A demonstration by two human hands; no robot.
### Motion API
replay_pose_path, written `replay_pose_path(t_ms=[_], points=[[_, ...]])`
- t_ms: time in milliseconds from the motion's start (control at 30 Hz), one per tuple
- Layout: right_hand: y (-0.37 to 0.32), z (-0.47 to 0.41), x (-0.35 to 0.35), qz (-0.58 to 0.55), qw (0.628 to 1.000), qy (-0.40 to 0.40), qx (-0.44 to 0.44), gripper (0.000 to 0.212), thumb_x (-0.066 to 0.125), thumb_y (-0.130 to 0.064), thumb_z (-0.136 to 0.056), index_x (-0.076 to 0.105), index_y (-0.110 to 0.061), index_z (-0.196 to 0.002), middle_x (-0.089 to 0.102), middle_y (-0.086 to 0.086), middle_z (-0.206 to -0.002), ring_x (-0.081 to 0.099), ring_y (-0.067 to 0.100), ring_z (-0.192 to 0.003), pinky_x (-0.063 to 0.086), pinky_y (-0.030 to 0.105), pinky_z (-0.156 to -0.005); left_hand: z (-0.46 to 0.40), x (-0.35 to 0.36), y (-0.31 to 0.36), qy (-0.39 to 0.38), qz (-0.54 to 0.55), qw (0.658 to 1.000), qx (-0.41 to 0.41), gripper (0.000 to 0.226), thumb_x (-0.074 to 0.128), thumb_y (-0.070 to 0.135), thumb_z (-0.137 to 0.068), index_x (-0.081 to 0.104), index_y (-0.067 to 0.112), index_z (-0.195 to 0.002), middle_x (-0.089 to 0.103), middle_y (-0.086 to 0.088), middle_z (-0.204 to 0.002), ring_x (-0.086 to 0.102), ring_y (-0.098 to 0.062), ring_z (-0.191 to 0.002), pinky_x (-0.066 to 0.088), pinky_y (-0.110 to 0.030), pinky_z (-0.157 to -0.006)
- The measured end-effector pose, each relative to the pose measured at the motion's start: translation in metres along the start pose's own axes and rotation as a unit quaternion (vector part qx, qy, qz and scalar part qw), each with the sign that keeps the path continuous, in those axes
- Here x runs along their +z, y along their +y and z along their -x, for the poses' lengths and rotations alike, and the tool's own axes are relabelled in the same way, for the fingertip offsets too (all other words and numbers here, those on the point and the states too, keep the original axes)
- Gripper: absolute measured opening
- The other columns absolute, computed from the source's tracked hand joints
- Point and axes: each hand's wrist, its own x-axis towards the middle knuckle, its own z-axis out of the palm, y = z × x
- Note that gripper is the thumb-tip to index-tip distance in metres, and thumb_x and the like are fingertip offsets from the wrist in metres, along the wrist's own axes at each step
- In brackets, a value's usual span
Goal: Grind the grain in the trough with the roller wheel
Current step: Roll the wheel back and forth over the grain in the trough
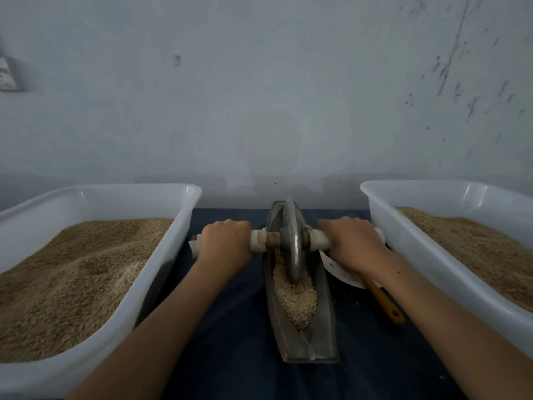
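Two bare forearms reach forward from the bottom edge, over a dark blue cloth (230, 356) that covers the table. At the far left a white plastic tub (161, 255) holds a heaped mass of brown unhusked grain (72, 278). Just right of it, the left hand (225, 243) is curled knuckles-up round the white-wrapped left end of the axle (258, 241), gripping it firmly. In the middle lies the narrow, boat-shaped metal trough (326, 327), pointing away from the person, with pale crushed grain (294, 298) piled along its groove. The metal roller wheel (292, 241) stands upright in the trough toward its far end, its lower rim bedded in the grain. The right hand (352, 243) wraps the wrapped right end of the axle in the same closed grip. Under the right wrist a white dish (334, 269) sits on the cloth, and an orange-yellow utensil handle (386, 304) sticks out from it toward the person. At the far right a second white tub (418, 241) holds more brown grain (476, 252).
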Motion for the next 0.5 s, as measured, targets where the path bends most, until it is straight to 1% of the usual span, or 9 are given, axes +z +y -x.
replay_pose_path(t_ms=[67,167,233,267,367,433,500], points=[[0.001,0.0,-0.008,-0.014,0.998,-0.057,-0.011,0.017,0.06,-0.026,-0.086,0.045,-0.033,-0.085,0.054,-0.009,-0.082,0.055,0.015,-0.078,0.034,0.029,-0.063,-0.001,-0.005,-0.002,-0.052,-0.007,0.999,0.006,0.018,0.057,0.029,-0.087,0.058,0.018,-0.101,0.06,0.0,-0.091,0.059,-0.018,-0.084,0.04,-0.028,-0.069],[0.002,-0.001,-0.019,-0.021,0.99,-0.134,-0.028,0.016,0.066,-0.029,-0.084,0.056,-0.032,-0.096,0.06,-0.008,-0.088,0.054,0.012,-0.077,0.034,0.026,-0.057,-0.003,-0.011,-0.004,-0.141,0.009,0.99,0.012,0.026,0.063,0.032,-0.084,0.058,0.017,-0.104,0.053,0.003,-0.084,0.055,-0.017,-0.081,0.045,-0.029,-0.074],[0.002,0.0,-0.023,-0.025,0.986,-0.165,-0.031,0.023,0.067,-0.029,-0.083,0.059,-0.031,-0.104,0.061,-0.007,-0.089,0.056,0.012,-0.078,0.033,0.022,-0.053,-0.004,-0.011,-0.006,-0.162,0.017,0.987,0.014,0.03,0.065,0.033,-0.082,0.057,0.017,-0.105,0.052,0.003,-0.083,0.056,-0.017,-0.082,0.047,-0.03,-0.077],[0.002,0.0,-0.024,-0.022,0.985,-0.167,-0.033,0.023,0.067,-0.029,-0.083,0.06,-0.03,-0.105,0.06,-0.007,-0.088,0.056,0.012,-0.078,0.032,0.021,-0.052,-0.005,-0.01,-0.006,-0.164,0.021,0.986,0.015,0.03,0.066,0.033,-0.081,0.058,0.017,-0.105,0.052,0.003,-0.082,0.056,-0.017,-0.082,0.048,-0.031,-0.078],[-0.001,-0.001,-0.021,0.001,0.991,-0.129,-0.023,0.019,0.063,-0.027,-0.084,0.06,-0.028,-0.103,0.061,-0.005,-0.09,0.054,0.014,-0.077,0.031,0.025,-0.054,-0.007,-0.005,-0.008,-0.151,0.031,0.988,0.007,0.025,0.065,0.032,-0.081,0.058,0.018,-0.101,0.052,0.004,-0.08,0.055,-0.016,-0.079,0.047,-0.03,-0.075],[-0.003,-0.002,-0.016,0.013,0.998,-0.068,-0.015,0.015,0.06,-0.025,-0.086,0.056,-0.028,-0.099,0.063,-0.004,-0.094,0.055,0.016,-0.08,0.032,0.028,-0.061,-0.007,0.0,-0.008,-0.121,0.039,0.992,-0.004,0.018,0.063,0.03,-0.083,0.056,0.019,-0.095,0.055,0.003,-0.082,0.054,-0.016,-0.077,0.044,-0.029,-0.071],[-0.006,-0.002,-0.008,0.031,0.999,0.008,-0.014,0.014,0.058,-0.023,-0.087,0.051,-0.027,-0.098,0.064,-0.002,-0.095,0.059,0.02,-0.084,0.032,0.03,-0.064,-0.005,0.004,-0.008,-0.08,0.049,0.996,-0.014,0.013,0.06,0.031,-0.085,0.05,0.023,-0.087,0.059,0.002,-0.088,0.051,-0.015,-0.074,0.041,-0.029,-0.068]])
